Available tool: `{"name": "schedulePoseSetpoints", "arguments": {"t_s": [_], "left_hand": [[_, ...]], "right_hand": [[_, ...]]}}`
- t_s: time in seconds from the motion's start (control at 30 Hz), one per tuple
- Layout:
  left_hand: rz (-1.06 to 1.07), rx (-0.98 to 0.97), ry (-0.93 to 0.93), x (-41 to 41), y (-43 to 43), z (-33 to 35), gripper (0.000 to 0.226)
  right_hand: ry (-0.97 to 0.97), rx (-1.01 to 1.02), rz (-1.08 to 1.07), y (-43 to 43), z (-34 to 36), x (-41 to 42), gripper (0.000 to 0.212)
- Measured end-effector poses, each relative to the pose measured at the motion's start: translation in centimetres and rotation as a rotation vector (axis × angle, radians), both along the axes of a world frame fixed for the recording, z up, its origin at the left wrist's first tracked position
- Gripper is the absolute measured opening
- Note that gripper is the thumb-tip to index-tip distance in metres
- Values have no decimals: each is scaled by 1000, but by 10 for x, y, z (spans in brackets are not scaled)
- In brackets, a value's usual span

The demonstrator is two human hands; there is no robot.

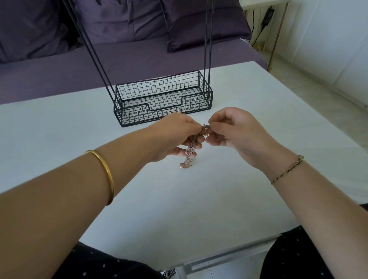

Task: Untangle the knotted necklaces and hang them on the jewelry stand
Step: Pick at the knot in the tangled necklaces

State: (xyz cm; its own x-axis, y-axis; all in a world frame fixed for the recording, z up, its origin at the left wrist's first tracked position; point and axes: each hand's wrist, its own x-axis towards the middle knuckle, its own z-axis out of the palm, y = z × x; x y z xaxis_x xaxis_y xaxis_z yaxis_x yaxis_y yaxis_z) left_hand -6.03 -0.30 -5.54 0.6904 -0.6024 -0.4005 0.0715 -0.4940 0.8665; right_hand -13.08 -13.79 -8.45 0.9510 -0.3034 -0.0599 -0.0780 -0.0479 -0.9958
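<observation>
Both the left hand and right hand pinch the knotted necklaces above the bench, mid-untangling; next they likely need to tease strands apart before the stand gets any.

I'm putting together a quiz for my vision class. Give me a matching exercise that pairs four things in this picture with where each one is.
Things:
1. knotted necklaces
2. gold bangle
3. cord bracelet
4. jewelry stand

Places:
A. on the left wrist
B. on the white table, beyond the hands
C. pinched between the left hand and the right hand
D. on the right wrist

Pairs: 1-C, 2-A, 3-D, 4-B
</observation>
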Motion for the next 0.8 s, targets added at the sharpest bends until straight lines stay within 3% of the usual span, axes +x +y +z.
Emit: {"name": "schedulePoseSetpoints", "arguments": {"t_s": [0.37, 0.57, 0.8], "left_hand": [[38, 3, -13, 2, 1, 1, 10], [102, -31, -11, 2, -1, 3, 11], [115, -23, -36, 2, -2, 2, 8]], "right_hand": [[-52, -138, 5, 2, 2, -2, 18], [-73, -371, -89, 1, 3, -4, 24], [-122, -460, -125, 7, 6, -7, 21]]}}
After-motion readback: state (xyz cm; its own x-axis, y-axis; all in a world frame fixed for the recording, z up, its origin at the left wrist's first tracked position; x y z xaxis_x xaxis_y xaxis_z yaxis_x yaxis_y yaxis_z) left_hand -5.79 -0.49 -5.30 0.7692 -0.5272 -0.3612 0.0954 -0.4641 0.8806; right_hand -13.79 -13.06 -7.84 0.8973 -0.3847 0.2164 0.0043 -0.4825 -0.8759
